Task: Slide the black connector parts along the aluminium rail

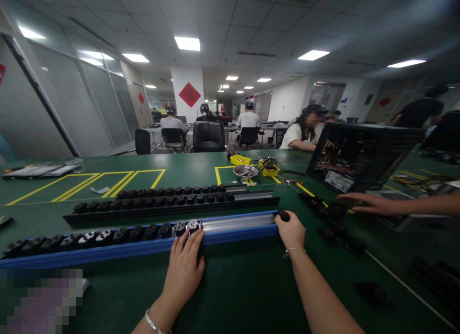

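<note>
A long blue rail (230, 234) lies across the green table (247, 291) in front of me, its left part filled with several black sockets (108, 236). My left hand (185, 267) rests on the rail with fingers stretched out, the fingertips touching the last socket in the row. My right hand (291, 228) is closed on a small black socket (283, 215) at the rail's right end. A second, black rail (172, 204) with several sockets lies just behind.
Another person's hand (362, 202) reaches in from the right over a pile of loose black sockets (323, 209). An open computer case (359, 156) stands at the right. Yellow bins (240, 159) and a metal bowl (245, 171) sit farther back. People sit at desks beyond.
</note>
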The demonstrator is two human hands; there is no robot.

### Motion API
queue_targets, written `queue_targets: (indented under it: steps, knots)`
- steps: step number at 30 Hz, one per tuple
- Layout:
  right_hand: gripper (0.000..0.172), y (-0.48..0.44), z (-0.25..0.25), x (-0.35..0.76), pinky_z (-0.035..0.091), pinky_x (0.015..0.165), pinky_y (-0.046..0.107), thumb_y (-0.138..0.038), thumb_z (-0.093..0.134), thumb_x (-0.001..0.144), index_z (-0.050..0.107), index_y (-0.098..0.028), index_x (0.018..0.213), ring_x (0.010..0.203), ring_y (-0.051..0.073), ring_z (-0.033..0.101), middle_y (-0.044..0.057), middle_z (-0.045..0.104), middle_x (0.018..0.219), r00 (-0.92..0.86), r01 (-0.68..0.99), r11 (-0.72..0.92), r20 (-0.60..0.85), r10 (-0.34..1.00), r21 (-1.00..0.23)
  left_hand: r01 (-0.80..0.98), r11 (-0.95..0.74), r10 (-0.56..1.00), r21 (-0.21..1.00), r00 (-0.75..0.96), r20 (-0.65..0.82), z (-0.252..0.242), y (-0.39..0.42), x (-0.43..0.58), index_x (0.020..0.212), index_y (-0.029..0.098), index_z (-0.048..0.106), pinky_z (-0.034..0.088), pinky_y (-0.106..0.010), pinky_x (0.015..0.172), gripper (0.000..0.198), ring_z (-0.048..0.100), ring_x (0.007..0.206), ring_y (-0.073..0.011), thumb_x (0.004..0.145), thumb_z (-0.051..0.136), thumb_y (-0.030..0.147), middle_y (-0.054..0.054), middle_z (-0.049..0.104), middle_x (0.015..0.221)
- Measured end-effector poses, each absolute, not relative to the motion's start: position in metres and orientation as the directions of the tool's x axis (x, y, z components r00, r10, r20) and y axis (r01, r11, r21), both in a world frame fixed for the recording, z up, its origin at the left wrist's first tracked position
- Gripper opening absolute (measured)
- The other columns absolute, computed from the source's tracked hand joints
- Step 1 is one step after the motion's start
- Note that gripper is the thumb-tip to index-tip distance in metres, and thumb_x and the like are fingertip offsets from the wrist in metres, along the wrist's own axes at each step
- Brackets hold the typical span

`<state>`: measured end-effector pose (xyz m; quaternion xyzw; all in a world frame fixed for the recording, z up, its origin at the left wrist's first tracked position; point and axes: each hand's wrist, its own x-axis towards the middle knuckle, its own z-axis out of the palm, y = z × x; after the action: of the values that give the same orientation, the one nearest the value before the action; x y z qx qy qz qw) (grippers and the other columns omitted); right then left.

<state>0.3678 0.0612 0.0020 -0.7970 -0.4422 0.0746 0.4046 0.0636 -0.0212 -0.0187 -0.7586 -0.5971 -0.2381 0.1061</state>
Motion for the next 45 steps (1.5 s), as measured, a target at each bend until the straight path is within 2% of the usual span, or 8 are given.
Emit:
queue_targets:
  steps: [9,15,21,26,32,37,42,45]
  knots:
    - [0.038,0.061,0.007,0.376,0.043,0.072,0.029,-0.036,0.051,0.068,0.061,-0.018,0.1,0.083,0.022,0.058,0.009,0.065,0.091,0.642,0.593,-0.321,0.192,0.743,-0.739,0.958,-0.259,0.86,0.121,0.172,0.48,-0.019,-0.021,0.063,0.131,0.026,0.034,0.024,-0.05,0.104,0.054,0.029,0.127,-0.0245,0.078,0.041,0.018,-0.001,0.045,0.133]
    - [0.039,0.062,0.004,0.386,0.043,0.068,0.029,-0.037,0.051,0.069,0.062,-0.017,0.1,0.078,0.022,0.059,0.009,0.065,0.088,0.669,0.581,-0.338,0.198,0.716,-0.741,0.959,-0.257,0.863,0.115,0.175,0.473,-0.019,-0.021,0.062,0.131,0.025,0.034,0.022,-0.049,0.105,0.053,0.028,0.128,-0.0243,0.079,0.04,0.018,0.0,0.045,0.133]
    - [0.042,0.061,-0.002,0.415,0.043,0.069,0.032,-0.041,0.046,0.072,0.06,-0.02,0.106,0.082,0.024,0.058,0.011,0.064,0.09,0.696,0.601,-0.5,0.1,0.712,-0.623,0.96,-0.261,0.861,0.104,0.182,0.474,-0.02,-0.021,0.061,0.132,0.024,0.034,0.021,-0.048,0.105,0.054,0.029,0.127,-0.0238,0.078,0.041,0.018,0.0,0.045,0.134]
    - [0.044,0.061,-0.008,0.425,0.044,0.07,0.035,-0.041,0.044,0.075,0.057,-0.019,0.11,0.09,0.027,0.056,0.012,0.063,0.093,0.68,0.653,-0.55,0.082,0.729,-0.521,0.955,-0.279,0.849,0.102,0.196,0.491,-0.022,-0.02,0.059,0.131,0.025,0.034,0.023,-0.048,0.104,0.054,0.029,0.127,-0.0238,0.078,0.041,0.017,0.0,0.045,0.133]
    - [0.045,0.064,-0.013,0.427,0.043,0.076,0.038,-0.029,0.038,0.081,0.045,-0.019,0.124,0.099,0.027,0.052,0.014,0.058,0.108,0.659,0.727,-0.541,0.208,0.723,-0.423,0.944,-0.297,0.829,0.145,0.18,0.529,-0.02,-0.019,0.06,0.126,0.025,0.04,0.027,-0.049,0.103,0.049,0.035,0.124,-0.0237,0.078,0.041,0.016,-0.003,0.048,0.129]
    - [0.045,0.064,-0.017,0.427,0.043,0.078,0.04,-0.026,0.029,0.084,0.043,-0.021,0.127,0.105,0.028,0.048,0.012,0.048,0.125,0.637,0.753,-0.513,0.262,0.725,-0.412,0.949,-0.188,0.786,0.254,-0.01,0.618,-0.017,-0.02,0.06,0.112,0.013,0.047,0.039,-0.04,0.095,0.036,0.047,0.11,-0.0223,0.078,0.044,0.021,-0.013,0.049,0.118]
    - [0.047,0.062,-0.024,0.429,0.042,0.078,0.044,-0.022,0.029,0.081,0.047,-0.02,0.125,0.109,0.031,0.044,0.014,0.044,0.127,0.615,0.779,-0.469,0.362,0.7,-0.417,0.978,-0.086,0.785,0.192,-0.052,0.617,-0.016,-0.021,0.061,0.114,0.012,0.047,0.037,-0.043,0.093,0.038,0.046,0.108,-0.0254,0.077,0.045,0.022,-0.013,0.053,0.114]
    - [0.044,0.062,-0.02,0.427,0.041,0.081,0.048,-0.018,0.035,0.078,0.053,-0.017,0.118,0.111,0.032,0.043,0.016,0.046,0.124,0.578,0.814,-0.391,0.541,0.611,-0.429,0.984,-0.053,0.801,0.171,-0.06,0.595,-0.016,-0.023,0.064,0.117,0.013,0.046,0.035,-0.044,0.094,0.041,0.042,0.112,-0.0261,0.077,0.044,0.021,-0.012,0.053,0.119]
